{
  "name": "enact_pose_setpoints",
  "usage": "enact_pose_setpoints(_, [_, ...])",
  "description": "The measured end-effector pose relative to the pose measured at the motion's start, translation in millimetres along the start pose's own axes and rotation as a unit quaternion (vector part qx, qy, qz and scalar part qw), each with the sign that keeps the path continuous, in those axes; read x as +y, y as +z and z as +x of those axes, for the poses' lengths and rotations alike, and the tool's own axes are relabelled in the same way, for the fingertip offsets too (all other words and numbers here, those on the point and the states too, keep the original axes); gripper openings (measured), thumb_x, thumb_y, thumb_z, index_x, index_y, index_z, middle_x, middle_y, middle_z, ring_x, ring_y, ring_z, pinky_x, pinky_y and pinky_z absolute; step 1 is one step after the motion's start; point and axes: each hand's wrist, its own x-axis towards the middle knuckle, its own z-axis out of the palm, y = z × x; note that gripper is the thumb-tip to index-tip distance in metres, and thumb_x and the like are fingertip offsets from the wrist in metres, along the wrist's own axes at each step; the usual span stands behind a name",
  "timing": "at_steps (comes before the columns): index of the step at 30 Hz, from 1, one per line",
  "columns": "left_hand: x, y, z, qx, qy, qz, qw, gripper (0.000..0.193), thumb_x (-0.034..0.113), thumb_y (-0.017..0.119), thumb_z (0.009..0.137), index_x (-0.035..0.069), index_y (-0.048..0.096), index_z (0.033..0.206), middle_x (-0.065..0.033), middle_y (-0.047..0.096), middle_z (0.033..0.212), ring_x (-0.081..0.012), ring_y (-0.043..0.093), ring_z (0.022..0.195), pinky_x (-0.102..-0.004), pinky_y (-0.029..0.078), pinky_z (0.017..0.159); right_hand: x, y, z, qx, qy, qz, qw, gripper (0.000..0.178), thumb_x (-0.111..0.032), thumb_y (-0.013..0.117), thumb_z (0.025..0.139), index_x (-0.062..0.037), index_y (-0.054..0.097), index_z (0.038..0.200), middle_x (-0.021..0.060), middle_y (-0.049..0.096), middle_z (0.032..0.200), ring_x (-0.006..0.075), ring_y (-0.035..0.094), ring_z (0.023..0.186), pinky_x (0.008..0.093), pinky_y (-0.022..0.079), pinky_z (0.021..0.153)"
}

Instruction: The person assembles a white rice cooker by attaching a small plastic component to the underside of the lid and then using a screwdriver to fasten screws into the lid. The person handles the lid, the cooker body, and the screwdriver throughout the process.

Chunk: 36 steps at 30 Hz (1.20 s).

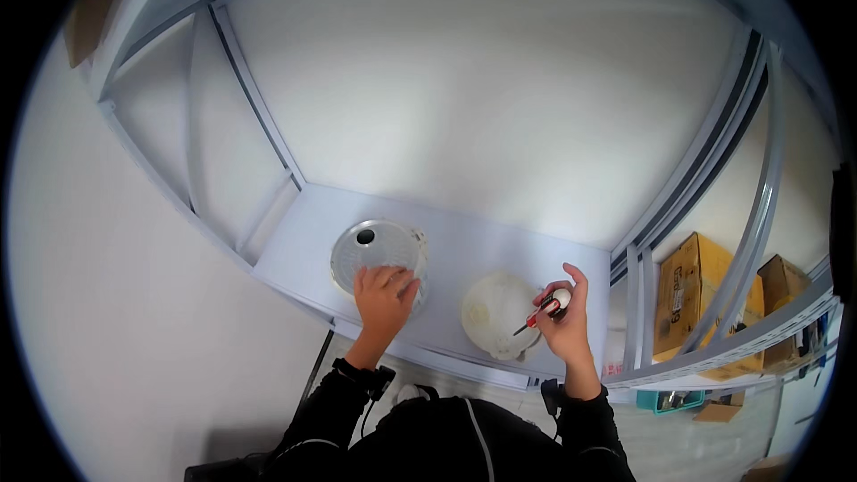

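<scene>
My right hand (566,336) is closed around a screwdriver (551,306) with a red and black handle and a pale round end. Its thin tip points down and to the left, over a round off-white cover (496,315) lying on the shelf. To the left lies a round silvery plate (351,259) with a pale, uneven edge on its right side. A black round spot (365,236) shows near the plate's far side. Over the plate's near edge is my left hand (382,302), fingers bent and apart. Whether its fingertips touch the plate is hidden.
The pale shelf (455,228) has a grey metal frame (254,94) around it and a white wall behind. Beyond the right-hand posts stand yellow cardboard boxes (687,295). A teal bin (665,402) sits low at the right.
</scene>
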Motion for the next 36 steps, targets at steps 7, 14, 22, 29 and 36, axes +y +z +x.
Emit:
enact_pose_setpoints(7, [-27.9,-1.4,0.0,0.002,0.021,-0.045,0.999,0.013,0.025,0.085,0.082,0.022,0.082,0.095,0.006,0.074,0.093,-0.0213,0.068,0.095,-0.0512,0.046,0.102,-10.6,72.2,4.0,-0.028,-0.018,0.005,0.999,0.091,0.013,0.063,0.095,-0.0095,0.014,0.168,0.0129,0.056,0.119,0.0231,0.066,0.111,0.04,0.06,0.096])
enact_pose_setpoints(14, [-82.3,-24.0,10.7,-0.085,0.043,-0.127,0.987,0.012,0.022,0.085,0.081,0.022,0.082,0.093,0.0039,0.074,0.093,-0.0229,0.07,0.099,-0.0551,0.04,0.113,-27.2,138.9,19.7,0.008,-0.08,0.115,0.99,0.086,0.007,0.067,0.098,-0.0072,0.018,0.168,0.0139,0.059,0.124,0.0247,0.063,0.118,0.0492,0.052,0.112])
enact_pose_setpoints(22, [-127.0,-47.2,18.8,-0.142,0.045,-0.219,0.964,0.011,0.023,0.085,0.081,0.02,0.08,0.09,0.0018,0.073,0.093,-0.024,0.069,0.102,-0.0563,0.038,0.117,-50.6,211.7,26.9,-0.026,-0.09,0.167,0.982,0.076,0.003,0.059,0.104,-0.0098,0.019,0.167,0.0191,0.051,0.14,0.0271,0.067,0.116,0.0551,0.053,0.114])
enact_pose_setpoints(29, [-130.7,-30.2,12.0,-0.092,0.052,-0.246,0.964,0.015,0.018,0.087,0.074,0.017,0.079,0.086,0.0019,0.072,0.091,-0.0239,0.066,0.091,-0.0417,0.048,0.095,-28.4,249.9,23.8,-0.009,-0.177,0.087,0.98,0.073,0.003,0.063,0.103,-0.0053,0.024,0.165,0.0207,0.05,0.143,0.0309,0.068,0.119,0.0494,0.055,0.108])
enact_pose_setpoints(36, [-125.8,-25.7,9.9,-0.051,0.041,-0.256,0.965,0.016,0.015,0.088,0.071,0.016,0.08,0.085,0.0026,0.073,0.091,-0.0231,0.066,0.087,-0.0388,0.048,0.086,-22.0,258.1,32.7,0.003,-0.222,0.04,0.974,0.067,-0.002,0.067,0.104,-0.0039,0.029,0.159,0.02,0.052,0.141,0.0328,0.068,0.122,0.0473,0.058,0.103])
